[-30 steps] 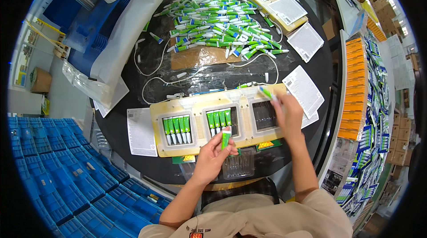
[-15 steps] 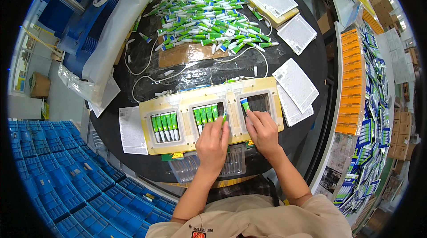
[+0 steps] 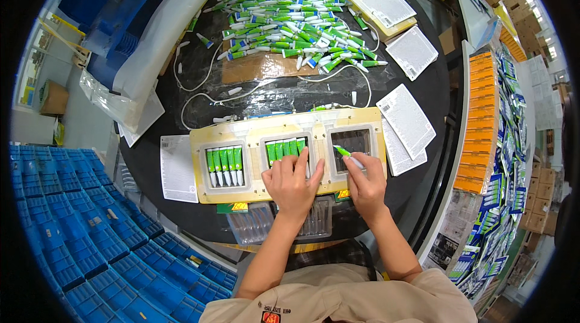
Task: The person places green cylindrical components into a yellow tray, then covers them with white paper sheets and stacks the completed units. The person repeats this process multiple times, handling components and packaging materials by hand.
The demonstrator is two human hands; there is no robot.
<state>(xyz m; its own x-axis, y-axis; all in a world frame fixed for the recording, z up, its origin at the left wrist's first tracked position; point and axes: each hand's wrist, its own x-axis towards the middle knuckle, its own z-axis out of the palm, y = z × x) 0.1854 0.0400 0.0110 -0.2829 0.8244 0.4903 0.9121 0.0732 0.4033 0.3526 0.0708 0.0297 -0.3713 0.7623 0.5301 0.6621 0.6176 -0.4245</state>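
Lay in the yellow jig tray [image 3: 199,142], left to right: a left pocket [image 3: 225,166] filled with green-and-white tubes, a middle pocket [image 3: 287,149] also filled and pressed under the flat, spread fingers of the left hand [image 3: 294,183], and a right pocket [image 3: 352,142] dark and nearly bare. Pinched a single green tube [image 3: 347,155] over that right pocket's near edge, in the closed fingertips of the right hand [image 3: 366,187]. Sat around the tray on the dark round table [image 3: 441,87]: a white printed leaflet [image 3: 177,168] just left, a loose heap of tubes [image 3: 293,18] well beyond, more white leaflets [image 3: 408,119] right, and orange carton stacks [image 3: 481,124] past the table rim.

Jig board [image 3: 260,131] with three pockets lies on round table [image 3: 199,226]; tube pile [image 3: 290,18] behind it, leaflets [image 3: 406,119] right, clear tray [image 3: 257,226] before it.
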